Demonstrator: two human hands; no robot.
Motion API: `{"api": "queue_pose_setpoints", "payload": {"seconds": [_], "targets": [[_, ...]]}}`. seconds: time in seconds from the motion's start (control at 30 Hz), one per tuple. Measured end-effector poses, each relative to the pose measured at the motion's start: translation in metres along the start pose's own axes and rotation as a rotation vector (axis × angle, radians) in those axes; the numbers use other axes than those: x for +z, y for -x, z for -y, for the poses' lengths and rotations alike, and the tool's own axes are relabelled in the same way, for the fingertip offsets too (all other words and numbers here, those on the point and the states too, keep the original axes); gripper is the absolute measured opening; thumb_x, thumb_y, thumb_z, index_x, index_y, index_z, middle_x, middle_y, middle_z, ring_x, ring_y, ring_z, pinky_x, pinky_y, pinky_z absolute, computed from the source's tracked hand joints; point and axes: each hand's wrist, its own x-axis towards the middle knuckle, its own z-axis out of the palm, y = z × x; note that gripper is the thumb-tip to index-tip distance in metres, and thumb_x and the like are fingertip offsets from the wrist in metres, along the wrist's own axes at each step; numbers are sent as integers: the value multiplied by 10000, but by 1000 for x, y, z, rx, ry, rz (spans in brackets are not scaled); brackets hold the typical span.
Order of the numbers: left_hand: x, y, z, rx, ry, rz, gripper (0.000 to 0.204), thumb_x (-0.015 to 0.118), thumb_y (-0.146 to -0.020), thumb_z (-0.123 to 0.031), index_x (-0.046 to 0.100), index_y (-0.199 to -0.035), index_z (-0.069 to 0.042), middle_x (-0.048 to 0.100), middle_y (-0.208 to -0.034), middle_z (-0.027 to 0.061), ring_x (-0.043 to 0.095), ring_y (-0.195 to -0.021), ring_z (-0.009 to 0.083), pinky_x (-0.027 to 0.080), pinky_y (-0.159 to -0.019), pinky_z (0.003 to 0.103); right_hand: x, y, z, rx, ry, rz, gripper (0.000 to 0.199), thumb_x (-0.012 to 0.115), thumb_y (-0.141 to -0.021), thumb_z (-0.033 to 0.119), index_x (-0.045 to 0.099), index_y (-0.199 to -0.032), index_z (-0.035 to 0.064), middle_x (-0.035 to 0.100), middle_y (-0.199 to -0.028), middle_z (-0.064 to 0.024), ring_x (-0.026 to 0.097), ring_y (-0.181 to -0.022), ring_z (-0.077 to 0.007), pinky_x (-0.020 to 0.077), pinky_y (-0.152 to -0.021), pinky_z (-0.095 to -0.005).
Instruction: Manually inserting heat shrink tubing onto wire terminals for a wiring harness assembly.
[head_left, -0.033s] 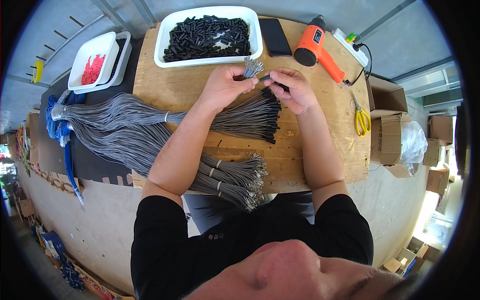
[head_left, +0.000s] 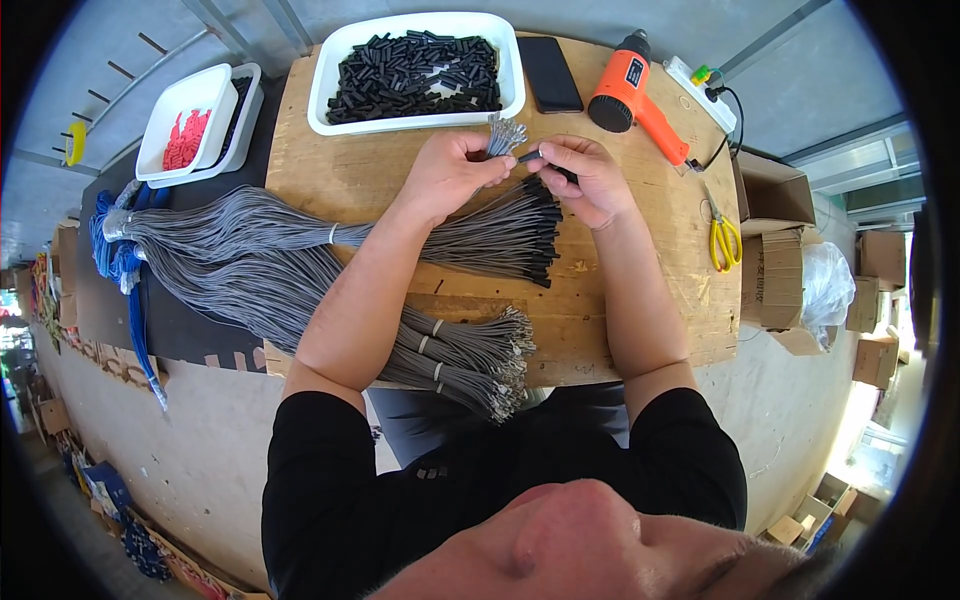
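Observation:
My left hand (head_left: 452, 172) is closed around a small bunch of grey wires (head_left: 506, 135), their bare, silvery ends fanning out above the fingers. Close beside it, my right hand (head_left: 598, 190) pinches a short black sleeve (head_left: 530, 157) whose tip is at the wires; whether it is over a wire end I cannot tell. More black pieces seem tucked in the right palm. Below the hands lies a spread of grey wires with black-sleeved ends (head_left: 545, 235). Nearer me, tied bundles of grey wires (head_left: 510, 350) have uncovered ends.
Behind the hands stands a white tray (head_left: 420, 122) of black sleeves, beside a dark phone (head_left: 551, 75). An orange heat gun (head_left: 620, 90), a power strip (head_left: 700, 95) and yellow-handled snips (head_left: 724, 242) lie right. Far left, a white tray (head_left: 152, 150) holds red pieces.

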Motion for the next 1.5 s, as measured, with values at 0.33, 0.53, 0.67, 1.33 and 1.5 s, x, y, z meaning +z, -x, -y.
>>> {"api": "queue_pose_setpoints", "payload": {"seconds": [0.33, 0.53, 0.67, 1.33, 1.5], "targets": [[-2, -3, 10, 39, -161, -76, 262, 768, -884, -237, 750, -959, 13, 611, -662, -1, 501, -621, 64, 417, -585, 257, 1, 0, 3, -99, 66, -166, 189, 707, -929, 102, 687, -1052, -39, 702, -873, -80, 487, -602, -53, 335, -483, -170], [-1, -1, 8, 53, -275, -82, 267, 773, -877, -267, 757, -953, -12, 593, -632, 0, 484, -593, 65, 411, -568, 271, 15, 2, 0, -190, 201, -231, 181, 748, -899, 91, 703, -1035, -20, 688, -841, -44, 504, -622, -53, 371, -531, -184], [3, 1, 2, 53, -256, -12, 238, 773, -877, -232, 756, -954, -7, 636, -654, 13, 543, -609, 65, 449, -592, 264, 16, 3, -4, -172, 300, -204, 146, 739, -908, 88, 698, -1012, -5, 680, -824, -43, 516, -643, -54, 381, -545, -184], [6, 0, -5, -75, 115, -23, 129, 708, -922, -96, 686, -990, 12, 639, -791, 10, 590, -667, 79, 497, -615, 230, -28, -13, -5, -40, -425, -187, 241, 509, -1014, 78, 554, -1208, -58, 591, -961, -101, 502, -730, -114, 372, -523, -178], [6, 1, -5, -65, 111, -43, 147, 714, -920, -107, 699, -992, 21, 624, -767, -1, 557, -650, 71, 474, -597, 230, -20, -11, -6, -56, -341, -94, 222, 520, -1004, 37, 555, -1211, -36, 604, -970, -111, 499, -715, -108, 362, -509, -181]]}}
